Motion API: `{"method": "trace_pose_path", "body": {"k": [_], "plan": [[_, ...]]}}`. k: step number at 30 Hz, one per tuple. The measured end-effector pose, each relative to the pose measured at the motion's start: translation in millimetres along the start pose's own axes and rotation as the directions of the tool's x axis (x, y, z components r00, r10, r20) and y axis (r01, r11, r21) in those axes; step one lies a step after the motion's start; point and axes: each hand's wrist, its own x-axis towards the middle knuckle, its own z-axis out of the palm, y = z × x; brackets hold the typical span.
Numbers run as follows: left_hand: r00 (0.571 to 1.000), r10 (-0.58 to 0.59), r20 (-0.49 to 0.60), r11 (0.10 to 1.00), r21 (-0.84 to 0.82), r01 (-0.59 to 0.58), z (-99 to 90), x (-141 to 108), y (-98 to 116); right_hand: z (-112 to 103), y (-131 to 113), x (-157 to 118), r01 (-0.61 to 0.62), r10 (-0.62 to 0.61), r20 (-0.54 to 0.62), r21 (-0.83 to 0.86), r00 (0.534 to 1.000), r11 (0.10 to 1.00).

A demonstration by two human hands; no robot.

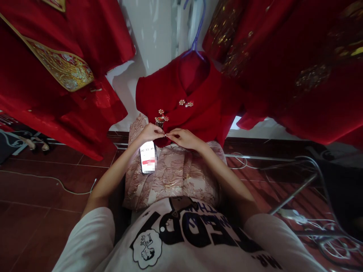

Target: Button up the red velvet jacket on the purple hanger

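A red garment with flower-shaped ornaments hangs on a purple hanger, its lower part reaching the lap. My left hand and my right hand meet at the garment's lower left, below a beaded tassel ornament. Both hands are closed in a pinch, fingertips nearly touching around a tiny pale item too small to name. Just below my left hand, a lit phone lies on the pink patterned cloth over my lap.
Red embroidered garments hang at the left, with more red garments at the right. A metal-framed chair stands on the right over tangled white cables. Another cable crosses the tiled floor at left.
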Motion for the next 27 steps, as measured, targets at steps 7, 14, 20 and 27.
{"method": "trace_pose_path", "body": {"k": [7, 14, 20, 27], "plan": [[0.995, -0.088, 0.045, 0.987, -0.132, 0.093, -4.0, 1, -3, 6, 2, 3, 0.003, -0.003, 0.014, -0.028, 1.000, 1.000], [0.997, -0.072, -0.009, 0.997, -0.013, 0.072, 7.2, -1, 13, 2, 10, 0, -0.053, 0.053, 0.023, -0.019, 0.998, 0.998], [0.996, 0.087, 0.036, 0.922, 0.376, -0.094, 2.7, -10, 25, -47, -1, -17, 0.023, 0.002, -0.157, 0.157, 0.988, 0.987], [0.990, 0.101, 0.104, 0.863, 0.486, -0.139, 5.0, -11, 23, -90, -13, -39, 0.037, 0.040, -0.323, 0.227, 0.946, 0.973]]}}
